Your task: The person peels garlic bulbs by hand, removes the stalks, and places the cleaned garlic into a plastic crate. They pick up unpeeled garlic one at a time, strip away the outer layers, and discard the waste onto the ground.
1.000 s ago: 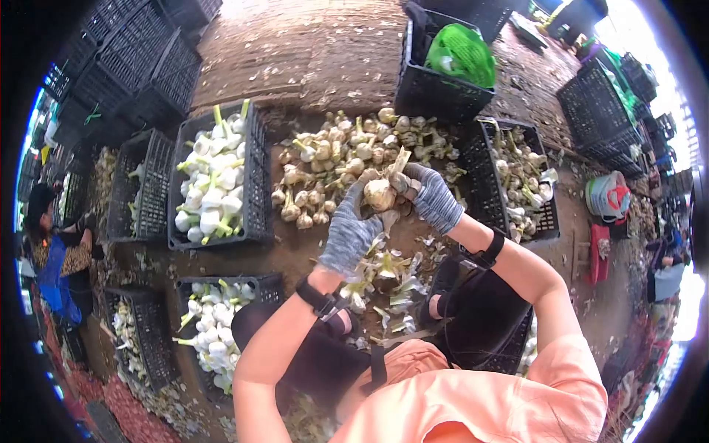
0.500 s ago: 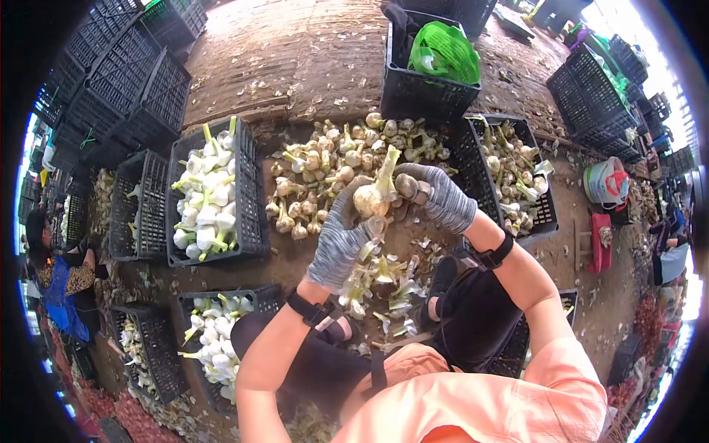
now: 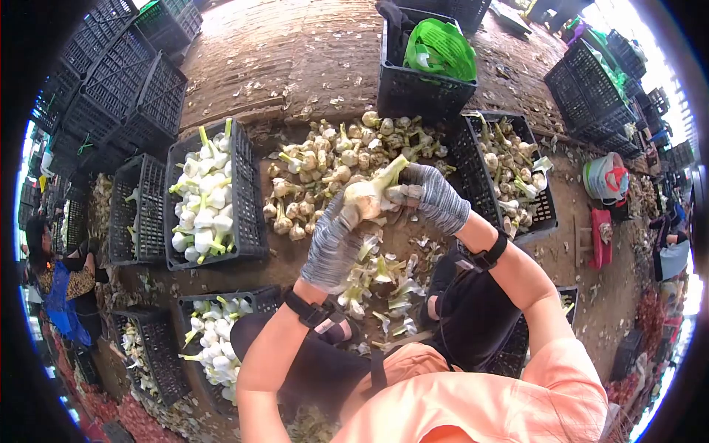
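A garlic bulb (image 3: pixel 362 198) with a thick pale stem is held up in front of me, its stem tilted to the upper right. My left hand (image 3: pixel 330 242), in a grey knitted glove, is closed around the bulb's lower left side. From the right, my gloved right hand (image 3: pixel 437 195) pinches at the bulb's side below the stem, with loose skin there. Below the hands, peeled-off garlic skins (image 3: pixel 384 269) lie on the ground between my feet. Just beyond is a heap of unpeeled garlic bulbs (image 3: pixel 347 151).
A black crate of clean white garlic (image 3: pixel 203 196) stands left, and another crate of white garlic (image 3: pixel 220 343) nearer me. At right is a crate of dirty garlic (image 3: pixel 509 166). A crate with green netting (image 3: pixel 439 52) stands ahead. A person (image 3: pixel 66 280) sits far left.
The garlic bulb has tipped from nearly upright to leaning right. My right fingers have moved in lower against its side, and my left hand has shifted slightly left.
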Motion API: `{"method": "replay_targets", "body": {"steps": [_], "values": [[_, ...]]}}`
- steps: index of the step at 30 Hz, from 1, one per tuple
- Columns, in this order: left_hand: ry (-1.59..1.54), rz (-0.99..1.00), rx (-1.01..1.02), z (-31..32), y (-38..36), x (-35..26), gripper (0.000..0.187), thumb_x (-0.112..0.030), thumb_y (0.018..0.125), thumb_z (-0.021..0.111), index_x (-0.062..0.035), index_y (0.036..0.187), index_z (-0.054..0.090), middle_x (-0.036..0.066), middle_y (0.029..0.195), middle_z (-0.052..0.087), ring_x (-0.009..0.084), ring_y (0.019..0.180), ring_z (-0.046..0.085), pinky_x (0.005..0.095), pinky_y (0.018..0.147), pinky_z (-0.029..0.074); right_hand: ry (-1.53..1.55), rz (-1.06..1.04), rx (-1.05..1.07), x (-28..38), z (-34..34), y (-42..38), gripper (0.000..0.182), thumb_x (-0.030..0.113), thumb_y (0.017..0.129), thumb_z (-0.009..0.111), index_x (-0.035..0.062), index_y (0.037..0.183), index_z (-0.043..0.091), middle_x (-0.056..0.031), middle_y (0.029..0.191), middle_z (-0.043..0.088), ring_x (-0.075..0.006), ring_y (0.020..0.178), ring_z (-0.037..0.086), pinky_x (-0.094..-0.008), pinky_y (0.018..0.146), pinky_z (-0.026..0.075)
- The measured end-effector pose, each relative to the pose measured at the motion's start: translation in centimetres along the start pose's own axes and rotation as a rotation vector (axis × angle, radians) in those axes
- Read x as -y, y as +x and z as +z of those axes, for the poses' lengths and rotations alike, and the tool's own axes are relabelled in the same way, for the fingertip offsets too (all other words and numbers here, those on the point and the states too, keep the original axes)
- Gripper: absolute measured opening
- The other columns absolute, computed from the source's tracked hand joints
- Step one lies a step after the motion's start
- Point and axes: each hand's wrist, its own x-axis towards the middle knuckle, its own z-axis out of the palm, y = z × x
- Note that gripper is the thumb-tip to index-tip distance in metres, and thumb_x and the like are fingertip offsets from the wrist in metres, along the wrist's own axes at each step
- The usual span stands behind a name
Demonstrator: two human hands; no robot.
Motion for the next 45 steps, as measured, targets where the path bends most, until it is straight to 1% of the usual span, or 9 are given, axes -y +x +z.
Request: {"method": "replay_targets", "body": {"steps": [7, 12, 23, 28, 36, 38, 41, 42, 45], "values": [[0.009, -0.161, -0.561, 0.2, 1.2, -0.5, 0.034, -0.043, 0.087, 0.046, -0.0112, 0.093, 0.058, 0.001, 0.074, 0.06, 0.0078, 0.054, 0.057, 0.0161, 0.04, 0.046, -0.098, -0.083, -0.033, -4.1, 1.5, 0.6, 0.025, 0.002, 0.072, 0.059, -0.0008, 0.097, 0.057, -0.0093, 0.078, 0.064, -0.0131, 0.062, 0.061, -0.0248, 0.053, 0.051], [-0.03, -0.2, -0.398, -2.5, 1.5, -1.4, 0.022, -0.031, 0.086, 0.05, -0.0148, 0.1, 0.055, 0.001, 0.075, 0.058, 0.0044, 0.052, 0.052, 0.0151, 0.036, 0.039, -0.634, -0.494, -0.082, -4.4, 2.7, -0.1, 0.022, 0.005, 0.07, 0.062, 0.0005, 0.092, 0.059, -0.0119, 0.077, 0.062, -0.0224, 0.065, 0.061, -0.0304, 0.06, 0.049], [0.644, 0.351, -0.246, -1.8, 1.5, 1.3, 0.032, -0.014, 0.078, 0.065, -0.001, 0.105, 0.055, 0.007, 0.098, 0.059, 0.0112, 0.087, 0.055, 0.0243, 0.078, 0.046, -0.584, -0.768, -0.255, -3.8, 2.4, -0.2, 0.022, 0.007, 0.077, 0.057, -0.0015, 0.097, 0.056, -0.0169, 0.106, 0.051, -0.0268, 0.088, 0.056, -0.0316, 0.076, 0.046], [0.666, 0.271, -0.131, -1.1, 0.9, -0.2, 0.019, -0.006, 0.079, 0.062, -0.0019, 0.097, 0.06, 0.005, 0.098, 0.059, 0.0112, 0.087, 0.054, 0.0237, 0.078, 0.045, 0.347, -0.094, -0.176, -3.0, 0.9, -0.2, 0.024, 0.012, 0.083, 0.053, 0.0, 0.104, 0.05, -0.0072, 0.086, 0.06, -0.0169, 0.071, 0.061, -0.0265, 0.054, 0.053], [0.438, 0.123, 0.177, 0.0, 0.0, -1.8, 0.017, -0.001, 0.07, 0.065, -0.0065, 0.085, 0.063, 0.003, 0.103, 0.055, 0.0138, 0.091, 0.052, 0.0272, 0.08, 0.042, 0.543, 0.377, -0.289, -4.1, 0.2, 1.7, 0.014, 0.016, 0.081, 0.053, 0.002, 0.08, 0.055, -0.0063, 0.064, 0.056, -0.0149, 0.045, 0.053, -0.029, 0.039, 0.047], [0.259, 0.01, 0.225, -0.7, -0.1, -1.6, 0.017, -0.002, 0.072, 0.065, -0.005, 0.088, 0.062, 0.005, 0.104, 0.054, 0.0144, 0.098, 0.051, 0.0277, 0.086, 0.041, 0.5, 0.237, -0.215, -5.4, 0.1, 2.2, 0.015, 0.014, 0.084, 0.051, 0.001, 0.079, 0.055, -0.0048, 0.066, 0.057, -0.0148, 0.051, 0.054, -0.0276, 0.045, 0.048], [-0.132, -0.058, 0.18, -0.5, -0.4, -2.2, 0.029, -0.01, 0.071, 0.067, -0.0038, 0.098, 0.057, 0.008, 0.104, 0.054, 0.0193, 0.101, 0.051, 0.0308, 0.088, 0.044, -0.846, -0.719, 0.09, -7.9, -1.5, 2.1, 0.016, 0.013, 0.085, 0.05, -0.002, 0.086, 0.056, -0.0081, 0.082, 0.06, -0.0182, 0.077, 0.058, -0.0269, 0.064, 0.048], [-0.13, -0.056, 0.181, -0.8, -0.2, -2.1, 0.029, -0.01, 0.071, 0.067, -0.0038, 0.098, 0.057, 0.008, 0.104, 0.054, 0.0193, 0.101, 0.051, 0.0308, 0.088, 0.044, -0.5, -0.3, 0.123, -6.0, 0.0, 1.6, 0.016, 0.011, 0.081, 0.053, -0.0024, 0.09, 0.056, -0.0124, 0.085, 0.06, -0.0223, 0.082, 0.059, -0.0281, 0.071, 0.048], [-0.321, -0.044, -0.151, -3.0, 0.4, -1.4, 0.034, -0.003, 0.079, 0.056, -0.0016, 0.112, 0.049, 0.017, 0.112, 0.053, 0.0261, 0.103, 0.054, 0.034, 0.083, 0.051, -0.78, -0.725, 0.459, -2.0, -0.6, -0.2, 0.027, 0.006, 0.074, 0.061, -0.0038, 0.099, 0.057, -0.0177, 0.101, 0.059, -0.0238, 0.093, 0.057, -0.0272, 0.081, 0.046]]}}
